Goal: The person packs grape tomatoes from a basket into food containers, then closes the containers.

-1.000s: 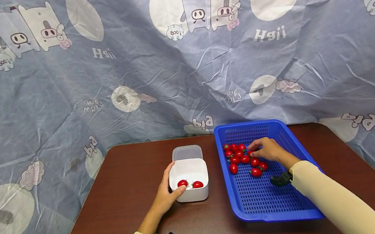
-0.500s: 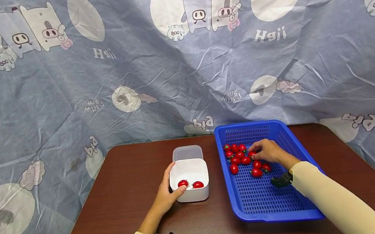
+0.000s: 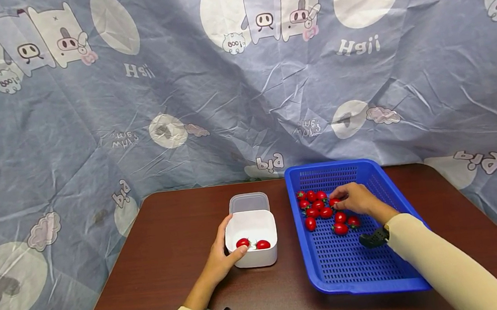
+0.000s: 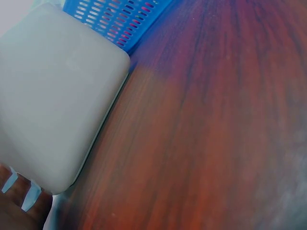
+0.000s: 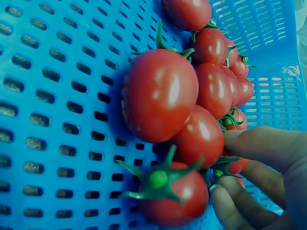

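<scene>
My left hand (image 3: 222, 253) holds a white square box (image 3: 256, 258) at its left side, thumb over the front rim and fingers along the wall. Two red cherry tomatoes (image 3: 262, 244) with green stems lie inside. In the left wrist view the box's wall (image 4: 57, 96) fills the left side, and a bit of the hand (image 4: 21, 201) shows below it. Over the blue basket (image 3: 367, 287), my right hand (image 3: 354, 198) pinches a cherry tomato (image 3: 334, 202) between thumb and fingers. The right wrist view shows that tomato (image 5: 238, 165) partly hidden by the fingers, beside several others (image 5: 160, 96).
A translucent lid (image 3: 249, 202) lies behind the box on the brown wooden table (image 3: 170, 234). The slotted basket stands to the right of the box, its tomatoes gathered toward the back left. A grey-blue printed cloth (image 3: 205, 89) hangs behind the table.
My right hand's fingers have closed around a tomato in the basket. Tomatoes just in front of it have shifted slightly to the right. My left hand and the box have stayed put.
</scene>
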`<state>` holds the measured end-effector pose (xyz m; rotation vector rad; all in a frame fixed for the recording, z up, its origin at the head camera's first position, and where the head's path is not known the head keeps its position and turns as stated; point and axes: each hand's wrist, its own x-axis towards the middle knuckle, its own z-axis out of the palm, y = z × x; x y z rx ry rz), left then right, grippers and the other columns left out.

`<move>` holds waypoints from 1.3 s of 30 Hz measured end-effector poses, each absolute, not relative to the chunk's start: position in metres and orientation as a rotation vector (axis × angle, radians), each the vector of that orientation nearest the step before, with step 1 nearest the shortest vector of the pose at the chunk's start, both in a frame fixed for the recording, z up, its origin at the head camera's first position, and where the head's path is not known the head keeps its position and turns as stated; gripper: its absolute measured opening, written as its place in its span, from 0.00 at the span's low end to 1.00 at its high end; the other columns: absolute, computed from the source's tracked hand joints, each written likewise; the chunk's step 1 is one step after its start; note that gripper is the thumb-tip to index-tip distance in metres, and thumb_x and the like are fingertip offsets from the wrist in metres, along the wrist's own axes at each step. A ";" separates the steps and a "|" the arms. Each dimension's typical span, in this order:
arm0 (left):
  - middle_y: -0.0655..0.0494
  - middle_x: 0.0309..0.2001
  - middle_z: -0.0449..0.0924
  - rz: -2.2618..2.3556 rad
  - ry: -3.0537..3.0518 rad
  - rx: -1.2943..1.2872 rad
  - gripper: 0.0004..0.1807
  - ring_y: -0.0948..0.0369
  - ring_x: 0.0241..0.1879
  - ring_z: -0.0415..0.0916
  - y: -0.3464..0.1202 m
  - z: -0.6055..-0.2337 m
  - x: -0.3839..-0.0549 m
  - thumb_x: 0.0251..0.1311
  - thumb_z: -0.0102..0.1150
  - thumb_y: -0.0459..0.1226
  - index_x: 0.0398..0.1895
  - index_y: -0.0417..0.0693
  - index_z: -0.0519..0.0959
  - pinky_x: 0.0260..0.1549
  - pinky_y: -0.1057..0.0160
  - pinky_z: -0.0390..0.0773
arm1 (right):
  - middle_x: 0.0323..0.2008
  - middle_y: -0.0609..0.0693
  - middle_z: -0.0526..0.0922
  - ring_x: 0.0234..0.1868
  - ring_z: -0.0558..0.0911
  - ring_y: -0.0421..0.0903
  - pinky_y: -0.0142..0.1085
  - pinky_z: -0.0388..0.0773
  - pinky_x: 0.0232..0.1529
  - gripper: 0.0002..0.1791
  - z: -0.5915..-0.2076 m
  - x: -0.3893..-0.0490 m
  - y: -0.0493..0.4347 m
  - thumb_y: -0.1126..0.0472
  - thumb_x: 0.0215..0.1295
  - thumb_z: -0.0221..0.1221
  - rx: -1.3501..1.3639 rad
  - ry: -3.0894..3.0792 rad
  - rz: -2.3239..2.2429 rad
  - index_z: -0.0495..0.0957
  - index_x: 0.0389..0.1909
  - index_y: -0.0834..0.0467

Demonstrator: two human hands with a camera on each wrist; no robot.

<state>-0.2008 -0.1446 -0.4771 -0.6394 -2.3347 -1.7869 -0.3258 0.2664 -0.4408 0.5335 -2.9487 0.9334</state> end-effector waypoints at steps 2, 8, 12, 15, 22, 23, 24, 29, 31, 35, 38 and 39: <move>0.35 0.68 0.59 -1.780 -2.326 -0.650 0.46 0.38 0.60 0.64 -0.145 -0.478 -0.201 0.56 0.63 0.37 0.75 0.42 0.49 0.55 0.39 0.66 | 0.38 0.54 0.87 0.41 0.84 0.52 0.51 0.75 0.47 0.14 -0.440 -0.326 0.267 0.64 0.53 0.69 0.517 -2.945 0.946 0.85 0.42 0.61; 0.41 0.68 0.61 -1.775 -2.302 -0.654 0.46 0.43 0.60 0.66 -0.148 -0.500 -0.213 0.56 0.64 0.38 0.76 0.51 0.50 0.55 0.43 0.68 | 0.40 0.53 0.86 0.45 0.82 0.54 0.53 0.73 0.49 0.14 -0.435 -0.326 0.265 0.62 0.55 0.68 0.482 -2.935 0.936 0.85 0.43 0.57; 0.48 0.68 0.61 -1.767 -2.307 -0.642 0.47 0.49 0.61 0.66 -0.150 -0.510 -0.219 0.56 0.65 0.41 0.76 0.58 0.50 0.56 0.46 0.68 | 0.42 0.54 0.86 0.45 0.83 0.55 0.52 0.75 0.48 0.14 -0.429 -0.325 0.262 0.61 0.55 0.68 0.499 -2.903 0.943 0.85 0.45 0.57; 0.49 0.69 0.61 -1.767 -2.309 -0.635 0.46 0.50 0.61 0.65 -0.150 -0.511 -0.219 0.56 0.65 0.42 0.76 0.58 0.50 0.57 0.45 0.66 | 0.43 0.56 0.85 0.44 0.84 0.55 0.51 0.77 0.46 0.15 -0.423 -0.324 0.258 0.62 0.56 0.68 0.521 -2.864 0.970 0.84 0.45 0.58; 0.37 0.68 0.59 -1.784 -2.300 -0.649 0.46 0.39 0.61 0.64 -0.147 -0.490 -0.207 0.56 0.63 0.37 0.75 0.47 0.50 0.56 0.37 0.63 | 0.44 0.56 0.85 0.44 0.84 0.56 0.51 0.78 0.44 0.16 -0.404 -0.316 0.242 0.62 0.56 0.68 0.621 -2.792 1.017 0.84 0.46 0.58; 0.35 0.68 0.59 -1.789 -2.303 -0.651 0.46 0.38 0.61 0.64 -0.146 -0.486 -0.205 0.56 0.63 0.37 0.75 0.46 0.50 0.56 0.36 0.63 | 0.44 0.56 0.85 0.44 0.85 0.56 0.52 0.78 0.45 0.16 -0.402 -0.315 0.239 0.62 0.56 0.68 0.634 -2.784 1.020 0.84 0.46 0.58; 0.35 0.68 0.59 -1.788 -2.309 -0.651 0.46 0.38 0.61 0.64 -0.146 -0.482 -0.203 0.56 0.63 0.37 0.75 0.44 0.50 0.56 0.36 0.63 | 0.44 0.56 0.85 0.44 0.85 0.55 0.51 0.78 0.45 0.16 -0.401 -0.314 0.237 0.62 0.57 0.68 0.645 -2.779 1.022 0.84 0.47 0.58; 0.34 0.68 0.59 -1.772 -2.327 -0.642 0.45 0.38 0.61 0.64 -0.144 -0.477 -0.200 0.56 0.63 0.37 0.75 0.43 0.50 0.56 0.36 0.63 | 0.42 0.55 0.86 0.42 0.85 0.52 0.50 0.78 0.45 0.15 -0.394 -0.310 0.224 0.61 0.56 0.69 0.688 -2.750 1.029 0.84 0.46 0.57; 0.34 0.68 0.59 -1.782 -2.315 -0.643 0.46 0.37 0.60 0.64 -0.144 -0.477 -0.201 0.56 0.63 0.37 0.75 0.43 0.50 0.56 0.36 0.63 | 0.41 0.53 0.86 0.41 0.85 0.50 0.48 0.79 0.44 0.15 -0.391 -0.307 0.219 0.60 0.56 0.69 0.701 -2.733 1.028 0.84 0.46 0.56; 0.35 0.67 0.60 -1.799 -2.297 -0.647 0.46 0.37 0.60 0.65 -0.144 -0.479 -0.202 0.56 0.63 0.38 0.75 0.43 0.50 0.55 0.36 0.63 | 0.39 0.52 0.87 0.39 0.85 0.46 0.43 0.79 0.41 0.15 -0.384 -0.301 0.209 0.60 0.55 0.70 0.730 -2.695 1.056 0.85 0.45 0.54; 0.36 0.67 0.60 -1.803 -2.292 -0.648 0.46 0.38 0.60 0.65 -0.144 -0.479 -0.202 0.56 0.63 0.38 0.75 0.44 0.50 0.55 0.36 0.63 | 0.38 0.52 0.87 0.37 0.85 0.45 0.39 0.79 0.39 0.16 -0.381 -0.298 0.201 0.61 0.55 0.69 0.759 -2.670 1.123 0.84 0.46 0.55; 0.36 0.67 0.60 -1.808 -2.290 -0.648 0.46 0.38 0.60 0.64 -0.144 -0.480 -0.202 0.56 0.63 0.38 0.75 0.45 0.50 0.55 0.36 0.63 | 0.38 0.52 0.87 0.37 0.85 0.45 0.38 0.79 0.39 0.16 -0.380 -0.296 0.199 0.61 0.55 0.69 0.767 -2.663 1.148 0.84 0.46 0.56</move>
